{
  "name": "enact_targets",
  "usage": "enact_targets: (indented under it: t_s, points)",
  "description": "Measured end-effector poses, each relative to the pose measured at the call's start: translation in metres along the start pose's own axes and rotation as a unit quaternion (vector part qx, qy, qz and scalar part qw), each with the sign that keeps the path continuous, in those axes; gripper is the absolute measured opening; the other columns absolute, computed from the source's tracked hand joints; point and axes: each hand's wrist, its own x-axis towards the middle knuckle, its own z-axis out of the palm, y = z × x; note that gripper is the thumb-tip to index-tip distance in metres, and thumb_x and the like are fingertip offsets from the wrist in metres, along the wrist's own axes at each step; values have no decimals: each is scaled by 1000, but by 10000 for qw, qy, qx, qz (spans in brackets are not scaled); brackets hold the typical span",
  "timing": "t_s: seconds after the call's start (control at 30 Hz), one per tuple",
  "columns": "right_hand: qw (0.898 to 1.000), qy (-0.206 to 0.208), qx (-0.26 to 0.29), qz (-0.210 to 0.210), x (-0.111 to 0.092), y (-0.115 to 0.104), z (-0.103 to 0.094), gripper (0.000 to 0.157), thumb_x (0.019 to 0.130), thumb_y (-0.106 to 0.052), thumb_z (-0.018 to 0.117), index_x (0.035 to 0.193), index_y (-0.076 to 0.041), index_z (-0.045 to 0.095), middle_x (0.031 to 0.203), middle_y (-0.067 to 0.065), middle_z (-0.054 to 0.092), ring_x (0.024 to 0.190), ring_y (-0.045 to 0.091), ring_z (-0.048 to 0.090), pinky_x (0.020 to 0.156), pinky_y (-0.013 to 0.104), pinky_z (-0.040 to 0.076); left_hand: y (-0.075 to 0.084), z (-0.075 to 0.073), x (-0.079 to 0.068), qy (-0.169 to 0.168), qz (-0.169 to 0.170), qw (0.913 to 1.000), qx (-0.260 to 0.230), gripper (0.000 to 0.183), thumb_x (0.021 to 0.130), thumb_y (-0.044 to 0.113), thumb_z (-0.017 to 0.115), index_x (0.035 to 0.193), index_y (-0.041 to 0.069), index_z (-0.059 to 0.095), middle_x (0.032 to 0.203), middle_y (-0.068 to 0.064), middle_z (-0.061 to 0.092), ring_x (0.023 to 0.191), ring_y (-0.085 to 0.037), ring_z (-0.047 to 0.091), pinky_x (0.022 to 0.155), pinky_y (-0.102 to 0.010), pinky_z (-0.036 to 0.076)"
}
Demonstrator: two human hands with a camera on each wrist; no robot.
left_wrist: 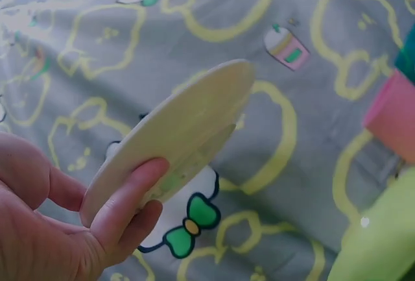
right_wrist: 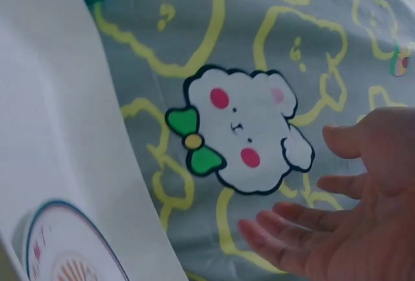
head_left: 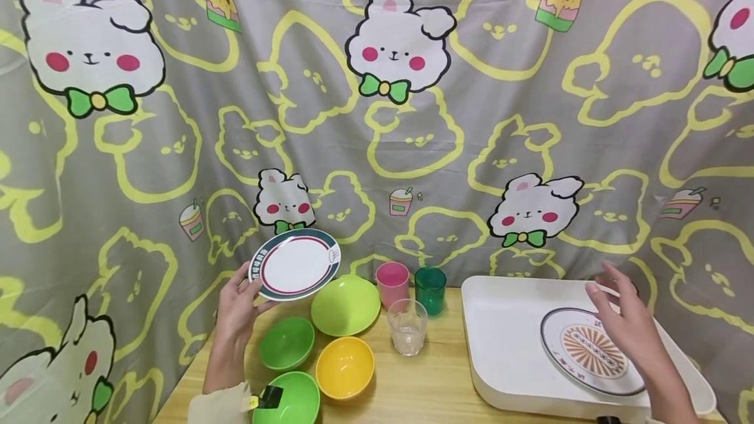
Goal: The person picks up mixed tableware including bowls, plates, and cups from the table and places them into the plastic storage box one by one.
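1. The person's left hand [head_left: 238, 300] grips the edge of a round white plate with a dark teal rim band and a red inner ring [head_left: 294, 265], holding it tilted in the air above the left part of the wood-grain table [head_left: 436, 378].
2. The head view shows that plate's decorated face; the left wrist view shows instead its pale underside, with fingers [left_wrist: 133, 196] laid against it.
3. The right hand [head_left: 624, 319], well apart from the left, holds nothing. In the head view it overlaps the tray; the right wrist view shows its fingers extended and spaced before the grey cartoon-print curtain [right_wrist: 246, 132].
4. A white rectangular tray with rounded corners [head_left: 506, 345] contains a round white plate with a dark rim line and an orange sunburst centre [head_left: 580, 351]. The right wrist view catches only part of both.
5. Left of the tray stand a pink cup [head_left: 393, 283], a teal-green translucent cup [head_left: 430, 290] and a clear tumbler [head_left: 408, 331].
6. Beside them lie a yellow-green round plate [head_left: 353, 309], a dark green bowl [head_left: 287, 343], a yellow-orange bowl [head_left: 345, 368] and a bright green bowl [head_left: 302, 401], the bowls facing upward.
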Motion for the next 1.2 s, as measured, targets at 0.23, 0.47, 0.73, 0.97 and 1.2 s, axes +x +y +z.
enact_targets:
  t_s: [0.23,0.47,0.73,0.97,1.2]
  points:
    - [9954,566,685,-351,-4,-14,26,63,110,-20,48,164,-6,17,141,31,40,105,-22,38,75,7,52,-11,18,-5,34,96,9997,-237,65,108,0,36,165,7,7,156,-29,31,102,-6,65,88,-36,60]
    - [9903,765,1093,-398,-2,-27,34,63,109,-16,50,164,-9,19,137,3,45,110,-17,45,79,10,54,-12,38,-11,-94,203,9985,-492,64,108,0,38,165,7,10,158,-27,33,104,-11,68,86,-39,61]
    - [9830,849,1565,-448,-2,-48,53,61,108,-12,52,162,-9,25,132,-14,44,112,-10,53,82,12,55,-15,53,-20,-242,156,9987,-416,63,109,3,43,165,9,15,156,-23,39,100,-13,71,78,-36,62]
    - [9847,558,1631,-254,-2,-57,73,61,109,-17,52,163,-8,24,143,13,43,113,-12,50,83,15,56,-22,63,-25,-416,224,9976,-499,59,108,3,45,163,9,24,150,-26,45,98,-17,71,77,-38,63]
    - [9823,363,1784,-431,-4,-66,95,55,108,-14,52,158,-3,31,137,15,49,110,-11,55,82,20,59,-27,74,-25,-554,121,9975,-427,57,107,3,49,161,7,29,135,-26,56,93,-19,72,75,-41,63]
